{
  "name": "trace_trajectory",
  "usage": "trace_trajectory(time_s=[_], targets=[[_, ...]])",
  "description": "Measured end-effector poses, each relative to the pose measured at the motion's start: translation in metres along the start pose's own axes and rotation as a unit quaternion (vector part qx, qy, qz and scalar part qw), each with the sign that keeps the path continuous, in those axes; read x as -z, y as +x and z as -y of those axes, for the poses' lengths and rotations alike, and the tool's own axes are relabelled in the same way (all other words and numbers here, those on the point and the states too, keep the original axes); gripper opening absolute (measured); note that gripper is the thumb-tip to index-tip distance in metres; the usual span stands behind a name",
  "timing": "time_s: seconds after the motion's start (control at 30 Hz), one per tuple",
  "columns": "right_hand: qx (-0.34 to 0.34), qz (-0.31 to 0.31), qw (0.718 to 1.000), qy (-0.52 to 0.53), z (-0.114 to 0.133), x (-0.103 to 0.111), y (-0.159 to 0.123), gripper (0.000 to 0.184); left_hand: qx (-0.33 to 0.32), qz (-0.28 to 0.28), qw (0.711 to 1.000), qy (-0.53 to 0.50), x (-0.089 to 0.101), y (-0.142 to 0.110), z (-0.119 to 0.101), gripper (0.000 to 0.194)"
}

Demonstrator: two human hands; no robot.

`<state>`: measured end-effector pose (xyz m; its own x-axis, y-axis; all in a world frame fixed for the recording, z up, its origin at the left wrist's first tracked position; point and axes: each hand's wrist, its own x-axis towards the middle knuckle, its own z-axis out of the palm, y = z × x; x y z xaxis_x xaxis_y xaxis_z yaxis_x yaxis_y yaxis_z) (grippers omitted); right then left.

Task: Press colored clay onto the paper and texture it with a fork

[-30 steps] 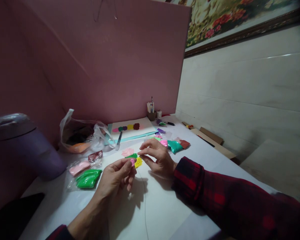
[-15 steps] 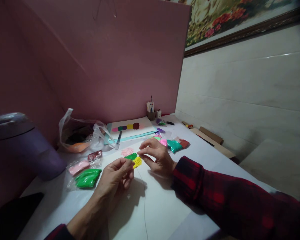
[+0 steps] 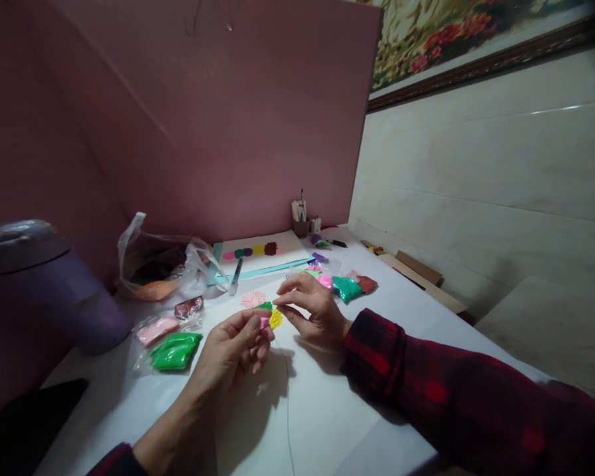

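Note:
My left hand [image 3: 235, 347] pinches a small piece of pink clay [image 3: 264, 322] between thumb and fingers, held over a white sheet of paper [image 3: 258, 430]. Just right of it, my right hand [image 3: 312, 307] is bent at the fingers with the fingertips close together; whatever is between them is too small to make out. Behind the hands, textured patches of pale pink clay [image 3: 252, 299], green clay [image 3: 265, 305] and yellow clay [image 3: 276, 319] lie on the paper. A thin curved line [image 3: 288, 410] runs down the sheet from the yellow patch.
Packets of green clay [image 3: 176, 352] and pink clay [image 3: 157, 330] lie left. A teal packet [image 3: 347, 289] lies right. Behind are a pen [image 3: 237, 276], a sheet with colored clay patches [image 3: 290, 244], a pen cup [image 3: 301, 228] and a plastic bag [image 3: 198, 264]. A purple bottle [image 3: 54, 297] stands left.
My left hand has turned and shifted slightly, so the pink clay in its fingers now shows. My right hand has hardly moved.

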<state>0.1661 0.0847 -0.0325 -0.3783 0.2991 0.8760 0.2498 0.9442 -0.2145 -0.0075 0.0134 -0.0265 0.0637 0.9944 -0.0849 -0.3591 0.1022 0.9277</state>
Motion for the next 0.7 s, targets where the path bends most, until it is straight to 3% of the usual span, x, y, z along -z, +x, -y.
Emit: trace_trajectory(time_s=[0.23, 0.33, 0.7], targets=[[-0.002, 0.001, 1.0, 0.003, -0.0006, -0.0001, -0.0005, 0.012, -0.007, -0.013, 0.999, 0.04, 0.0006, 0.0006, -0.0001, 0.035], [-0.002, 0.003, 1.0, -0.001, -0.0009, -0.0002, -0.0005, 0.012, -0.012, -0.017, 0.999, 0.043, -0.0016, -0.0016, -0.0015, 0.043], [0.007, 0.001, 1.0, 0.002, -0.0021, -0.0005, -0.0009, 0.01, -0.013, 0.04, 0.998, 0.052, 0.0019, -0.0008, 0.0027, 0.036]])
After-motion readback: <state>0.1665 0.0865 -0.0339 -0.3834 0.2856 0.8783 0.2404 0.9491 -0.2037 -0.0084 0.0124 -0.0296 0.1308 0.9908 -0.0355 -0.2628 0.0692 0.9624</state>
